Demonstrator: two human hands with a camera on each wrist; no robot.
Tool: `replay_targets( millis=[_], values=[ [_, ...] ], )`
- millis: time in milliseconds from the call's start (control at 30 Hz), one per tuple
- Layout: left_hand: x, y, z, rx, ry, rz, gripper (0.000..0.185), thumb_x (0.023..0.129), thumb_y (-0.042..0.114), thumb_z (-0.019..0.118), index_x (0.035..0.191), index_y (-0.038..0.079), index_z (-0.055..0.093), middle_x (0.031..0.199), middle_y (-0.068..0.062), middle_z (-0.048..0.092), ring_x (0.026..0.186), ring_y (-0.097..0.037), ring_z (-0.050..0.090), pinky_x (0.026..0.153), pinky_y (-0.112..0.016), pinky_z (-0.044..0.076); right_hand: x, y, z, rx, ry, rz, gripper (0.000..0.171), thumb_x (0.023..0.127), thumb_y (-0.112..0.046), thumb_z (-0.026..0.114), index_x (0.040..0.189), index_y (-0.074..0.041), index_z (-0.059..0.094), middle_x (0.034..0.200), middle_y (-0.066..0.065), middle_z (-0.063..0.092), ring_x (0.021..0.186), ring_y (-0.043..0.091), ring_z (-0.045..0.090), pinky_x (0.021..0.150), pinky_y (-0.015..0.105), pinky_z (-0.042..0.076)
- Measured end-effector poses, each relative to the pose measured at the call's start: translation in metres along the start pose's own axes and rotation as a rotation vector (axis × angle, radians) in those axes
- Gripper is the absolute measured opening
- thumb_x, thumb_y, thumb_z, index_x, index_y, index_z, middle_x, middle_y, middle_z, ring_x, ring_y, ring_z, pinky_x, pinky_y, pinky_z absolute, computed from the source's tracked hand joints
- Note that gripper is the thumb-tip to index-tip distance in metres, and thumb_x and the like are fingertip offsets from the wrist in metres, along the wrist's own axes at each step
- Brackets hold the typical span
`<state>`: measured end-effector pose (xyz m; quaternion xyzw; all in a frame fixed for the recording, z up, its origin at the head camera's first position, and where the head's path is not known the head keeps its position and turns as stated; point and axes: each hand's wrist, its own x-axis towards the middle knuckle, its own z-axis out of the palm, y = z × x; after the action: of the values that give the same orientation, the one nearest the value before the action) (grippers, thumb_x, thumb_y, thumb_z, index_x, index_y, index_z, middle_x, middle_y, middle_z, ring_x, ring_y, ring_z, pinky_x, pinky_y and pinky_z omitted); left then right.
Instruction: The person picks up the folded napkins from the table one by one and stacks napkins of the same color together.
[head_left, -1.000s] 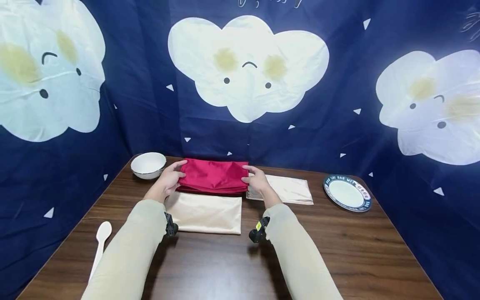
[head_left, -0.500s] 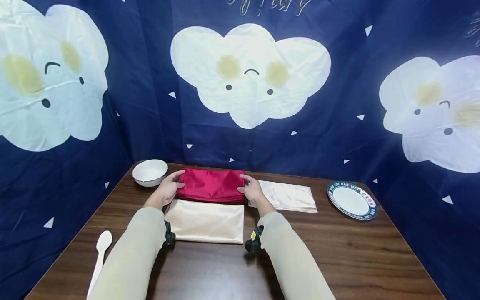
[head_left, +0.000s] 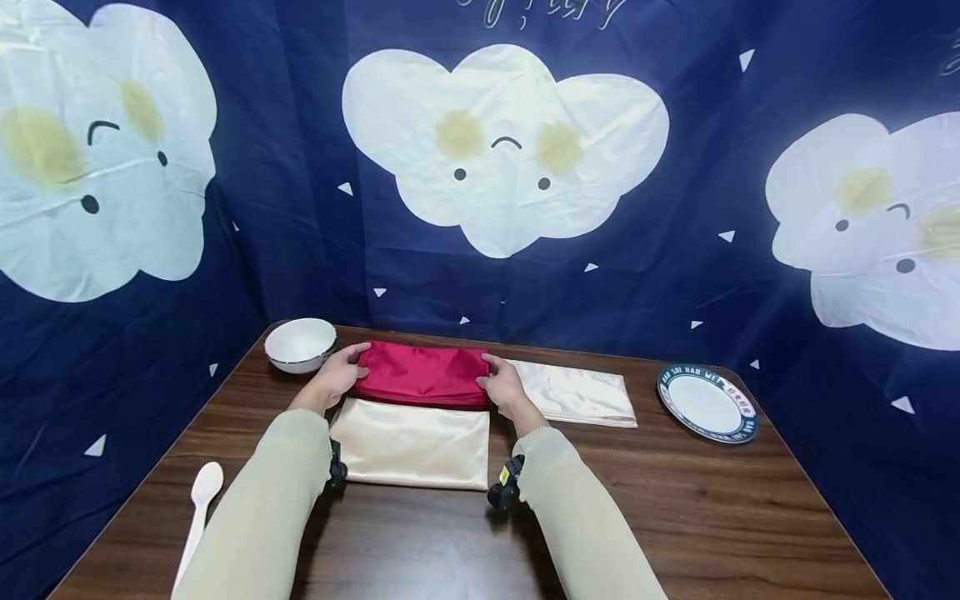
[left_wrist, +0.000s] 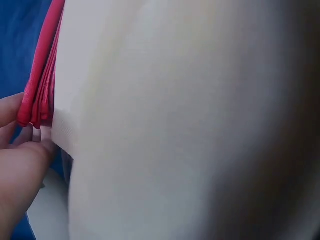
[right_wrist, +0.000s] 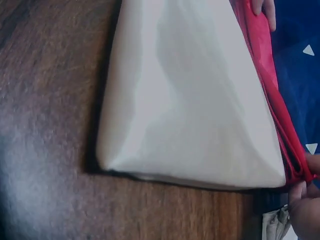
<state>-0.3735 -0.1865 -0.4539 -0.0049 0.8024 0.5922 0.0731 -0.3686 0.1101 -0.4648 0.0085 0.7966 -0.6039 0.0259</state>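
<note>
Folded red cloth (head_left: 422, 374): your left hand (head_left: 337, 377) and right hand (head_left: 501, 387) gripped its ends; slippery satin layers could slide apart if your grip eased.

head view above, wrist views close

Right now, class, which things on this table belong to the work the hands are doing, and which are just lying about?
In hand:
folded red satin cloth, gripped at its ends by the left hand and right hand.

Lying about:
cream folded cloth in front
second cream folded cloth
white bowl
dark-rimmed white plate
white plastic spoon
</note>
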Motion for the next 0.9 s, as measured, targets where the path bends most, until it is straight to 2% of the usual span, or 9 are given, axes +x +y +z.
replay_targets(
  millis=[100, 267, 333, 500, 600, 767, 900],
  values=[
    [-0.002, -0.003, 0.002, 0.047, 0.010, -0.011, 0.061, 0.093, -0.010, 0.045, 0.151, -0.003, 0.026, 0.154, -0.029, 0.019, 0.141, -0.039, 0.018, 0.112, -0.049, 0.020, -0.003, 0.003, 0.003, -0.097, 0.032, 0.007, 0.052, 0.090, 0.008, 0.059, 0.140, -0.002, 0.051, 0.139, 0.020, 0.049, 0.130, 0.032, 0.042, 0.101, 0.040, 0.040],
    [-0.006, -0.008, 0.004, 0.108, 0.013, -0.052, 0.061, 0.092, -0.009, 0.043, 0.151, -0.004, 0.025, 0.154, -0.028, 0.019, 0.140, -0.039, 0.020, 0.111, -0.050, 0.024, -0.007, 0.004, 0.009, -0.307, 0.033, 0.006, 0.054, 0.088, 0.003, 0.064, 0.140, -0.004, 0.052, 0.139, 0.020, 0.049, 0.130, 0.032, 0.042, 0.103, 0.041, 0.039],
    [-0.006, -0.007, 0.004, 0.117, 0.010, -0.058, 0.061, 0.093, -0.007, 0.043, 0.151, -0.005, 0.024, 0.154, -0.028, 0.020, 0.139, -0.039, 0.021, 0.110, -0.050, 0.025, -0.008, 0.003, 0.009, -0.351, 0.047, -0.009, 0.055, 0.087, 0.002, 0.066, 0.139, -0.003, 0.052, 0.137, 0.020, 0.051, 0.129, 0.032, 0.044, 0.102, 0.040, 0.040],
    [-0.011, -0.004, -0.001, 0.114, 0.031, -0.042, 0.057, 0.097, 0.000, 0.045, 0.150, -0.005, 0.026, 0.151, -0.029, 0.027, 0.138, -0.040, 0.025, 0.110, -0.050, 0.024, -0.013, -0.004, 0.007, -0.319, 0.069, -0.019, 0.055, 0.087, 0.002, 0.066, 0.140, -0.002, 0.052, 0.133, 0.019, 0.055, 0.124, 0.031, 0.048, 0.098, 0.039, 0.043],
    [-0.019, -0.002, -0.004, 0.099, 0.054, -0.015, 0.055, 0.097, 0.002, 0.046, 0.149, -0.006, 0.028, 0.148, -0.030, 0.030, 0.136, -0.041, 0.027, 0.109, -0.050, 0.026, -0.019, -0.009, 0.005, -0.299, 0.068, -0.033, 0.054, 0.087, 0.000, 0.065, 0.140, -0.002, 0.052, 0.128, 0.017, 0.058, 0.119, 0.029, 0.051, 0.097, 0.039, 0.044],
    [-0.041, 0.004, -0.006, 0.043, 0.056, 0.000, 0.056, 0.099, 0.005, 0.046, 0.149, -0.007, 0.025, 0.147, -0.032, 0.029, 0.131, -0.041, 0.033, 0.104, -0.052, 0.034, -0.033, -0.018, -0.001, -0.297, 0.073, -0.101, 0.050, 0.087, 0.000, 0.065, 0.136, -0.001, 0.055, 0.124, 0.017, 0.058, 0.114, 0.029, 0.053, 0.096, 0.040, 0.044],
    [-0.062, 0.009, -0.006, 0.113, 0.029, -0.003, 0.057, 0.097, 0.006, 0.049, 0.146, -0.011, 0.024, 0.142, -0.037, 0.032, 0.125, -0.046, 0.039, 0.099, -0.054, 0.038, -0.050, -0.021, -0.006, -0.310, 0.069, -0.125, 0.048, 0.086, -0.001, 0.066, 0.133, -0.001, 0.058, 0.112, 0.015, 0.055, 0.100, 0.029, 0.053, 0.087, 0.040, 0.045]
  ],
)
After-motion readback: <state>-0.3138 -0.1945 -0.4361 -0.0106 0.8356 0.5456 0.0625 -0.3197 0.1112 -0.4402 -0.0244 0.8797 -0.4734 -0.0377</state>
